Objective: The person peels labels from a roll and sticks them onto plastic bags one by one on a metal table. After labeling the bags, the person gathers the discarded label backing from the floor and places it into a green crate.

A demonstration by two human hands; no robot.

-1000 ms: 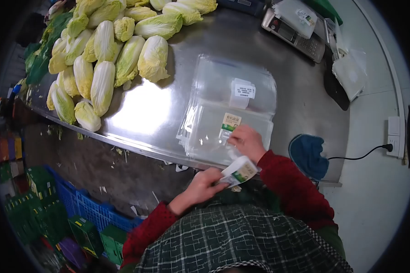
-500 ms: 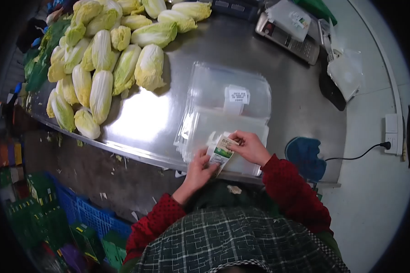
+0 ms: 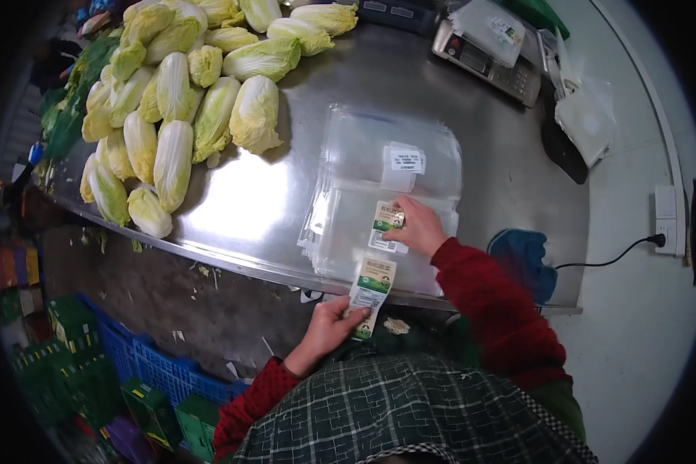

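Observation:
My left hand (image 3: pixel 331 328) pinches a strip of printed labels (image 3: pixel 372 286) at the table's front edge, thumb on top. Above it, my right hand (image 3: pixel 417 226) has its fingers on a single green and beige label (image 3: pixel 387 226), which lies over the clear plastic bags (image 3: pixel 348 224). The bags are stacked flat on the metal table. Farther up the stack, a white printed label (image 3: pixel 406 160) shows on the bags.
Many Chinese cabbages (image 3: pixel 173 87) are heaped at the table's (image 3: pixel 301 100) left. A scale (image 3: pixel 487 66) with bags on it stands at back right. A blue object (image 3: pixel 523 264) lies near the right front edge. Crates (image 3: pixel 151 359) stand below left.
The hands have moved apart. My left hand went down with the label strip; my right hand moved up slightly, now with a separate label at the bags.

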